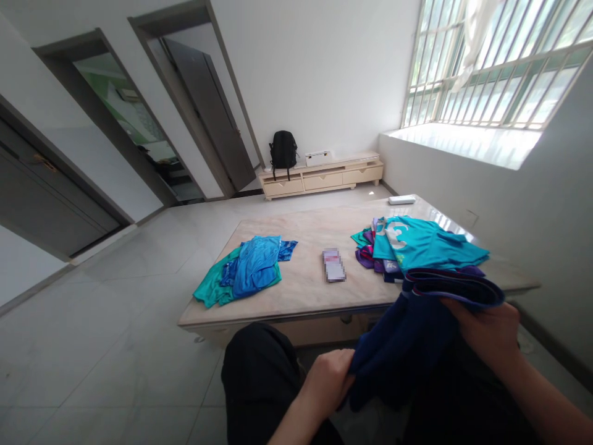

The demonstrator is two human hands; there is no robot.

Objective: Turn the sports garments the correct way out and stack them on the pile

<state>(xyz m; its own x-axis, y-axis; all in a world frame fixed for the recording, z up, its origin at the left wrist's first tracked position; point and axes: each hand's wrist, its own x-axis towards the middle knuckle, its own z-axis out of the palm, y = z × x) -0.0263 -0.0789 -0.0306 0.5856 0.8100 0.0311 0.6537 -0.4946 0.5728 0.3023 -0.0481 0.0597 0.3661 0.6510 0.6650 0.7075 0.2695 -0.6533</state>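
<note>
Both hands grip a dark blue garment over the person's lap.

The left hand point(327, 380) is closed on the lower edge of the dark blue garment point(407, 334), and the right hand point(486, 330) pinches its upper part just under a purple-trimmed opening; the two hands are well apart, with the cloth hanging between them. The garment is held in front of the near edge of a low table point(306, 284), above the person's dark-clad knee point(259, 371). On the table, just beyond the right hand, lies a pile of teal and purple clothes point(417, 244). A small blurred packet point(333, 264) lies at the middle of the table, and a folded stack of blue and green clothes point(245, 269) on its left side. A white remote point(401, 199) lies at the far corner. Against the far wall stands a low cabinet point(322, 176) with a black backpack point(283, 150) on it.
</note>
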